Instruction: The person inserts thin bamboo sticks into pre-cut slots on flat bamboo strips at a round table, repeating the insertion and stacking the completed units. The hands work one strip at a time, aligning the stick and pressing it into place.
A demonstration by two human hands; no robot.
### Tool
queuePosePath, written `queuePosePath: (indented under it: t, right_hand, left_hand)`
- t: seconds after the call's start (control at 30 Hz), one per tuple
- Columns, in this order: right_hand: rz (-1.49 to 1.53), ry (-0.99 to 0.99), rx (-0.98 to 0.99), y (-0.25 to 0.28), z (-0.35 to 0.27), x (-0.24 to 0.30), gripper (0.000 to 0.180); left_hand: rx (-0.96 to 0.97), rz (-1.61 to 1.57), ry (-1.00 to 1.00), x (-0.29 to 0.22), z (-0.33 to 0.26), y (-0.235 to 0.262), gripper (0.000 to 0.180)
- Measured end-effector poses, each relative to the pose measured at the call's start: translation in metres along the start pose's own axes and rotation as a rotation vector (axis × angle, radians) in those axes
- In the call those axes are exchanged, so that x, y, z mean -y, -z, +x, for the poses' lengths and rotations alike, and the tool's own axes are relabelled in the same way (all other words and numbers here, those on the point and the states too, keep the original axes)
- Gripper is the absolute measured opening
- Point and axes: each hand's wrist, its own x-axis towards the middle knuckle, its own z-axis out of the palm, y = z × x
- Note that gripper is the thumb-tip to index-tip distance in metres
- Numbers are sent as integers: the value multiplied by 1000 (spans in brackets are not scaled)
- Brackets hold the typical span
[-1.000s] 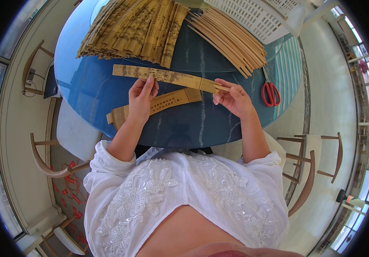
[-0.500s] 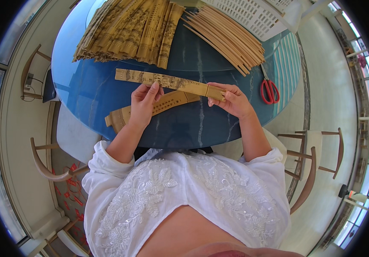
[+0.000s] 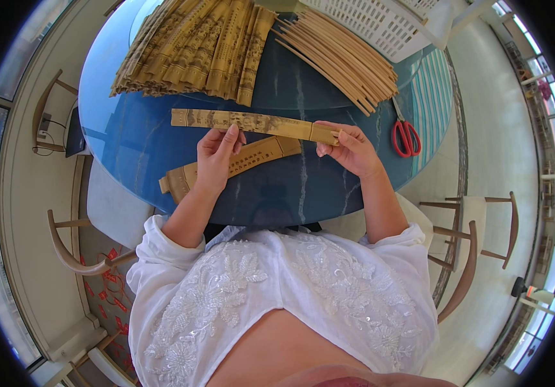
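Note:
A long, narrow gold-brown printed paper sleeve (image 3: 261,122) is held up across the table in both hands. My left hand (image 3: 216,155) pinches its lower edge near the middle, thumb on the front. At its right end, my right hand (image 3: 348,151) grips the folded end between thumb and fingers. Beneath, a second gold-brown sleeve (image 3: 252,158) lies slanted on the blue table, partly covered by my left hand and forearm. Its left end is wider, with notched flaps. Whether the held sleeve contains anything cannot be seen.
A large pile of similar printed sleeves (image 3: 194,51) covers the far left of the round blue table (image 3: 264,200). Thin wooden sticks (image 3: 342,61) lie bundled at far right beside a white slotted basket (image 3: 374,26). Red-handled scissors (image 3: 406,138) rest near the right edge. Chairs (image 3: 464,271) stand around.
The held sleeve has levelled slightly, its left end dropping a little. Both hands keep their grip in nearly the same places.

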Motion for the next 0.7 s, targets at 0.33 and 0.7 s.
queuePosePath:
  t: [0.33, 0.7]
  right_hand:
    - [-91, 60, -159, 1, 2, 2, 43]
    - [100, 381, -544, 16, 3, 14, 32]
  left_hand:
    - [23, 26, -47, 3, -1, 5, 23]
    - [-51, 25, -40, -30, -4, 19, 20]
